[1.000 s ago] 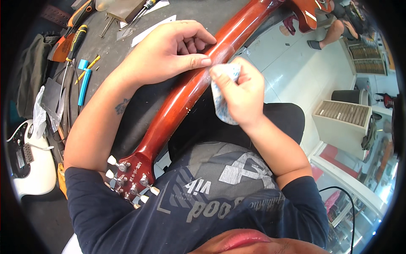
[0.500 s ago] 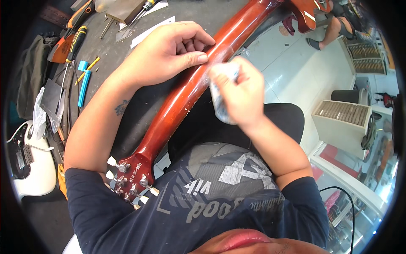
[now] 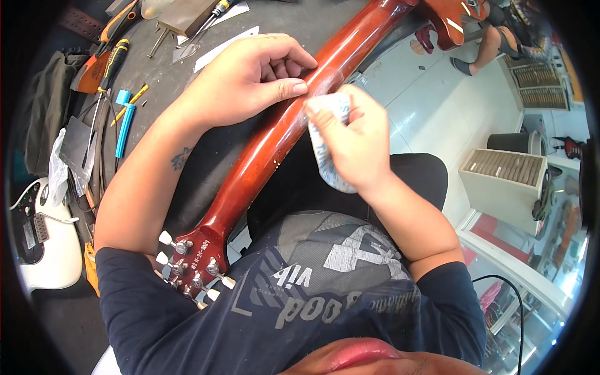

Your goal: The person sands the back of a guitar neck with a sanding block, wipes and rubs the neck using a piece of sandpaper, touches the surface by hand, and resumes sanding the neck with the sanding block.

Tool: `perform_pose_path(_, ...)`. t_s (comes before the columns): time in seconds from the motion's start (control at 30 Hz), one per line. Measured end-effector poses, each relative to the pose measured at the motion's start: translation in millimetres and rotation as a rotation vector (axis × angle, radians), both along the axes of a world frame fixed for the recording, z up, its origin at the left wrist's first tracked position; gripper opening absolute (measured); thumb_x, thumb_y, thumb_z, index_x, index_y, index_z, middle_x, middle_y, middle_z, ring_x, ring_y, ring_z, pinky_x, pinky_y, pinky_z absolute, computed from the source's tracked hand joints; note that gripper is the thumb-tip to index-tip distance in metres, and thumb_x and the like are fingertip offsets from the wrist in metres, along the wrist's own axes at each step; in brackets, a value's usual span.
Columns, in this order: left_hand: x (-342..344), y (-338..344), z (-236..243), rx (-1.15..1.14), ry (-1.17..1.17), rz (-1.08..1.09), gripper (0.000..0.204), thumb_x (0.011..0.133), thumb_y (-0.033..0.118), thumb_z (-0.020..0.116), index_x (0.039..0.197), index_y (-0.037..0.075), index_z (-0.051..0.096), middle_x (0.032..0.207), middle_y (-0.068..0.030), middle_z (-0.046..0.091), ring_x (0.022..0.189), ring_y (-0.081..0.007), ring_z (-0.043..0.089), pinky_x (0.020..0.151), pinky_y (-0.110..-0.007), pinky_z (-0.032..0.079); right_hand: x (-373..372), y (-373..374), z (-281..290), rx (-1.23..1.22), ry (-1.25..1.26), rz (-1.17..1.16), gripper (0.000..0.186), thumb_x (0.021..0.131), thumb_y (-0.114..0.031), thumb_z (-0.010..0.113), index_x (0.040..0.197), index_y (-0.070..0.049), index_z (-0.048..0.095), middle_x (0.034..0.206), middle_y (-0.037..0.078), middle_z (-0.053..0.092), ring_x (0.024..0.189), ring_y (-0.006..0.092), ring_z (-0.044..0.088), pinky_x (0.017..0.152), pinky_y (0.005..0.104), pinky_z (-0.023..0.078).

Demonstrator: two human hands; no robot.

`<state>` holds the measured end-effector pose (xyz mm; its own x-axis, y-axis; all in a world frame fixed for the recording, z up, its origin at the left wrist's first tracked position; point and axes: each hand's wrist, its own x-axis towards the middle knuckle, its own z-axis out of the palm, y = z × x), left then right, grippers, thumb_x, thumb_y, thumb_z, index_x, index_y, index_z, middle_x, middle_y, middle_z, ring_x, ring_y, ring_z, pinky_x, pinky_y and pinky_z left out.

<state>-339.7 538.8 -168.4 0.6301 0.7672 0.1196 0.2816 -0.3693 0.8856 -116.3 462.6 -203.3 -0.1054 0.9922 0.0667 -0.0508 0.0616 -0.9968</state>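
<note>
The glossy red-brown back of a guitar neck (image 3: 259, 153) runs diagonally across my view, down to its headstock (image 3: 197, 262) with several chrome tuners, and shows a pale scuffed patch near my hands. My left hand (image 3: 256, 81) rests on the neck with fingers loosely curled and apart, index tip and thumb touching it, nothing in its grasp. My right hand (image 3: 356, 140) is closed on a white pad or folded paper with blue print (image 3: 322, 153), pressed by the thumb at the neck's right edge, just below the left thumb.
A dark bench (image 3: 159, 75) holds screwdrivers (image 3: 115, 59), blue plastic pieces (image 3: 125, 128), a file-like tool and a white guitar body (image 3: 50, 250). Right are tiled floor, a person's leg (image 3: 484, 53), a slatted box (image 3: 497, 187), a glass case and a black cable (image 3: 522, 300).
My right hand and its pad have shifted slightly down and left along the neck, with some blur midway. My left hand stays in almost the same place.
</note>
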Motion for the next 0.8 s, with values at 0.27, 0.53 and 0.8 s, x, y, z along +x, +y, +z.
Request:
perform_pose_path(0.27, 1.0, -0.9, 0.6, -0.038, -0.021, 0.007, 0.035, 0.104, 0.018, 0.082, 0.130, -0.002, 0.072, 0.100, -0.0003, 0.066, 0.092, -0.0063, 0.063, 0.079, -0.024, 0.053, 1.2, -1.3, 5.0, -0.012, -0.092, -0.004, 0.017, 0.106, -0.015, 0.078, 0.100, 0.001, 0.073, 0.085, 0.002, 0.073, 0.076, 0.0060, 0.062, 0.066, 0.0278, 0.051)
perform_pose_path(0.53, 1.3, -1.0, 1.7, -0.029, -0.010, 0.018, 0.034, 0.103, 0.016, 0.081, 0.130, -0.002, 0.072, 0.100, 0.0002, 0.067, 0.091, -0.0054, 0.063, 0.080, -0.023, 0.053, 3.3, 5.1, 10.0, -0.037, -0.015, 0.014, 0.016, 0.106, -0.013, 0.077, 0.100, 0.001, 0.074, 0.084, 0.001, 0.073, 0.076, 0.0062, 0.064, 0.066, 0.0280, 0.052)
perform_pose_path(0.8, 1.3, -1.3, 2.1, -0.055, -0.018, 0.013, 0.034, 0.104, 0.016, 0.081, 0.130, -0.003, 0.072, 0.099, 0.0002, 0.067, 0.089, -0.0049, 0.064, 0.078, -0.023, 0.053, 8.7, 14.5, 12.0, -0.075, -0.004, 0.015, 0.016, 0.105, -0.014, 0.078, 0.100, 0.001, 0.073, 0.083, 0.001, 0.073, 0.076, 0.0058, 0.062, 0.066, 0.0287, 0.051)
